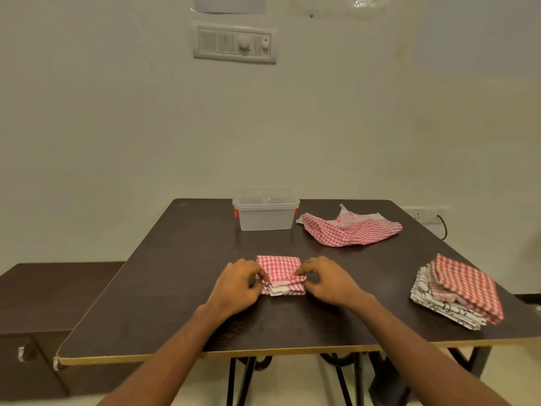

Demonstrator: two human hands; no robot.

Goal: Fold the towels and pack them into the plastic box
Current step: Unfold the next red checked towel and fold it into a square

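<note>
A red-and-white checked towel [280, 271], folded small, lies in the middle of the dark table [175, 273]. My left hand [237, 284] pinches its left edge and my right hand [329, 281] pinches its right edge, both with curled fingers. A clear plastic box [265, 213] with red clips and its lid on stands at the table's far edge. An unfolded red checked towel [349, 228] lies crumpled to the right of the box. At the right stands a stack of folded towels [459, 291], a red checked one on top of black-and-white ones.
The table's pale front edge [205, 354] runs below my forearms. A dark low bench [52, 288] sits to the left of the table. A switch panel [234, 42] is on the wall behind, and a wall socket [424, 215] is at the right.
</note>
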